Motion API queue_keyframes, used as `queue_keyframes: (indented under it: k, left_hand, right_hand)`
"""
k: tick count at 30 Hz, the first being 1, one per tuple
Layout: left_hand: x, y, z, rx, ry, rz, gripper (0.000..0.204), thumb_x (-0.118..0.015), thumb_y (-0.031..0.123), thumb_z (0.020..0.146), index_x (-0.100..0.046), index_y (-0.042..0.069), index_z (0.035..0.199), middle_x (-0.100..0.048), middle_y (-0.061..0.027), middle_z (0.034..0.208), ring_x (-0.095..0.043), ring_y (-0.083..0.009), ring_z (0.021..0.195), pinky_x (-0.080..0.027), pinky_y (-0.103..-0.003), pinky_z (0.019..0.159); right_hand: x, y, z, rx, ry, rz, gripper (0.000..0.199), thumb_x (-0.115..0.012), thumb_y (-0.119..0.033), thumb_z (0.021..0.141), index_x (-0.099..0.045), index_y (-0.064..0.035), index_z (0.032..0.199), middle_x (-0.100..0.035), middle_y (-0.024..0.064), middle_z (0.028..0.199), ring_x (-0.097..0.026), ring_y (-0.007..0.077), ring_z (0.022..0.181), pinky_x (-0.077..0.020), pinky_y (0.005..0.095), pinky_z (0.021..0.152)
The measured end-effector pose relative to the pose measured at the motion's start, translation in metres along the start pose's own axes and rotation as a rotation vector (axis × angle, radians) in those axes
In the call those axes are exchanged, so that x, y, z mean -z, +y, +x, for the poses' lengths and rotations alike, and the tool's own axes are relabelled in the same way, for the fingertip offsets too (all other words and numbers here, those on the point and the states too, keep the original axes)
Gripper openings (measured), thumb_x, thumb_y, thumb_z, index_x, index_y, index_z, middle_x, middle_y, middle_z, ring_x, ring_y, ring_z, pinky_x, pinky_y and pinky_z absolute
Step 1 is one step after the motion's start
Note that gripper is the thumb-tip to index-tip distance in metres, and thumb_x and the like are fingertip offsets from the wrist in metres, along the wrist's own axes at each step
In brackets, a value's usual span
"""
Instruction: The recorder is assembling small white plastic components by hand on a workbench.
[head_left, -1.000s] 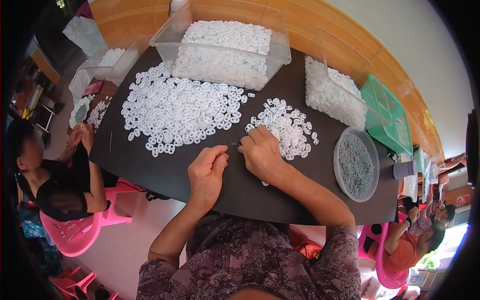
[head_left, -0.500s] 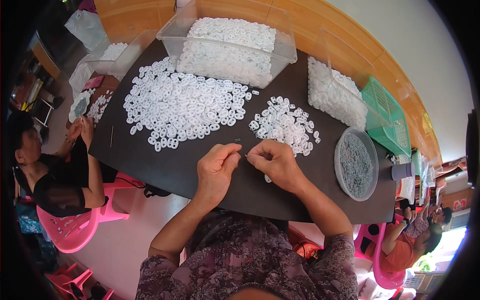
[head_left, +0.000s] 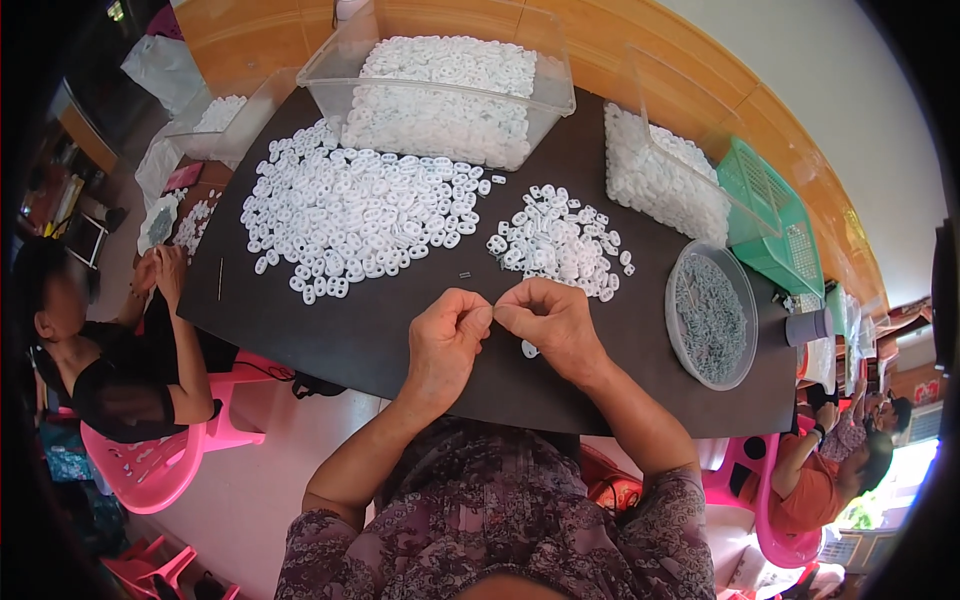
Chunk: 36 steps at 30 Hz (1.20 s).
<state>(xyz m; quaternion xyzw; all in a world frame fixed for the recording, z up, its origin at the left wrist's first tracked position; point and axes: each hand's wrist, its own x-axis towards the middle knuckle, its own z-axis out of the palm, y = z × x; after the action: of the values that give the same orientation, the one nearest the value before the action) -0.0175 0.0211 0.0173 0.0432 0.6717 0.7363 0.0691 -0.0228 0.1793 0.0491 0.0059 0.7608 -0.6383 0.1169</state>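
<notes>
Over the dark table point(head_left: 330, 345), my left hand point(head_left: 445, 340) and my right hand point(head_left: 548, 322) meet, thumb and fingertips of both pinched together. Whatever sits between the fingertips is too small and covered to make out. A white oval piece with holes point(head_left: 530, 349) lies partly under my right hand. Just beyond the hands rests a tiny grey piece point(head_left: 464, 274). A small heap of white two-holed pieces point(head_left: 565, 245) lies past my right hand. Beyond my left hand spreads a larger pile of similar white pieces point(head_left: 355, 215).
At the right stands a clear round tub point(head_left: 752, 335) of small grey pieces, beside a purple-grey cup point(head_left: 808, 327). Behind are two clear bins point(head_left: 318, 85) point(head_left: 628, 85) of white pieces and a green basket point(head_left: 800, 245). A thin stick point(head_left: 220, 279) lies left, near a seated co-worker point(head_left: 130, 370).
My hands have come together; the gap between their fingertips has closed. The tip of a tiny piece that showed at my right fingertips is now hidden. The view has shifted slightly.
</notes>
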Motion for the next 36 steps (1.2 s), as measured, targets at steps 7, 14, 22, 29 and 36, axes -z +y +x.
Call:
queue_keyframes:
  k: [7, 14, 22, 29, 36]
  left_hand:
    - [-0.009, -0.007, 0.0, -0.11, 0.007, 0.187, 0.012, -0.057, 0.011, 0.092, -0.057, 0.0, 0.09, -0.056, -0.0005, 0.074, -0.05, -0.0049, 0.062, -0.044, -0.019, 0.055]
    - [-0.013, -0.006, -0.002, -0.127, -0.007, 0.202, 0.011, -0.058, 0.011, 0.091, -0.057, 0.0, 0.09, -0.057, 0.0, 0.075, -0.049, -0.0043, 0.063, -0.043, -0.019, 0.054]
    - [-0.005, -0.007, 0.024, -0.635, 0.054, 0.82, 0.011, -0.064, 0.001, 0.076, -0.055, 0.003, 0.081, -0.056, -0.0109, 0.073, -0.058, -0.028, 0.065, -0.045, -0.035, 0.055]
    - [-0.004, -0.012, 0.033, -0.666, -0.026, 1.046, 0.015, -0.065, 0.0, 0.072, -0.053, 0.005, 0.079, -0.05, -0.0096, 0.071, -0.056, -0.0288, 0.066, -0.043, -0.04, 0.054]
    - [-0.023, 0.001, 0.034, -0.739, -0.048, 1.021, 0.016, -0.066, 0.001, 0.07, -0.057, 0.006, 0.082, -0.049, -0.0085, 0.072, -0.055, -0.0277, 0.069, -0.044, -0.039, 0.055]
  right_hand:
    - [0.001, 0.01, -0.005, -0.029, 0.088, 0.114, 0.009, -0.064, -0.007, 0.082, -0.063, 0.0012, 0.086, -0.062, 0.0004, 0.077, -0.053, 0.0042, 0.067, -0.041, 0.0189, 0.057]
    - [0.004, 0.018, -0.009, -0.011, 0.162, 0.224, 0.01, -0.065, -0.006, 0.081, -0.063, 0.0014, 0.086, -0.062, 0.0008, 0.077, -0.054, 0.0051, 0.067, -0.0423, 0.0196, 0.059]
    - [0.031, 0.012, -0.017, 0.051, 0.265, 0.074, 0.008, -0.066, -0.005, 0.08, -0.063, 0.0012, 0.085, -0.064, 0.0015, 0.079, -0.055, 0.005, 0.069, -0.0429, 0.0191, 0.061]
    - [0.049, 0.019, -0.026, 0.126, 0.364, 0.03, 0.006, -0.066, -0.003, 0.08, -0.061, -0.0004, 0.083, -0.06, -0.0015, 0.074, -0.053, 0.0029, 0.067, -0.0425, 0.0177, 0.059]
    - [0.057, 0.03, -0.026, 0.134, 0.313, 0.073, 0.01, -0.066, 0.001, 0.079, -0.062, -0.0007, 0.088, -0.06, -0.0025, 0.077, -0.052, 0.0022, 0.069, -0.0431, 0.0172, 0.062]
